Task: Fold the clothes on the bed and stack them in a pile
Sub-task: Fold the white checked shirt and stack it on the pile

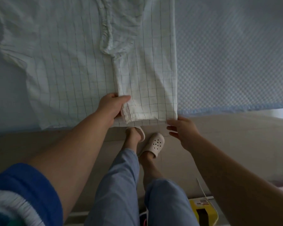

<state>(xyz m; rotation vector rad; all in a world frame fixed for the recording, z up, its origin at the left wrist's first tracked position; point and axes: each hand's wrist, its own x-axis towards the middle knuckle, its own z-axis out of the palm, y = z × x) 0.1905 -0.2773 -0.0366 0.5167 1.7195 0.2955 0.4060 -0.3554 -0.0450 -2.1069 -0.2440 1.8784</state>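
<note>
- The checked garment [88,62] is laid flat on the bed [235,62], long axis running from the near edge to the far side, hem nearest
- The folded hem edge is pinched by the left hand [112,108]
- The right hand [182,131] is held loosely open at the hem corner, at the bed's near edge

Shirt [82,62] on bed [235,54], toward 10 o'clock. Left hand [112,107] on its near hem, right hand [182,132] at 3 o'clock beside the hem corner.

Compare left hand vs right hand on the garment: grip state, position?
The left hand pinches the folded inner edge of the checked garment, thumb on top; the right hand is open, fingers spread, at the hem corner, not clearly gripping. Left lies over the bed; right hangs past its edge. Both are at the near hem.
</note>
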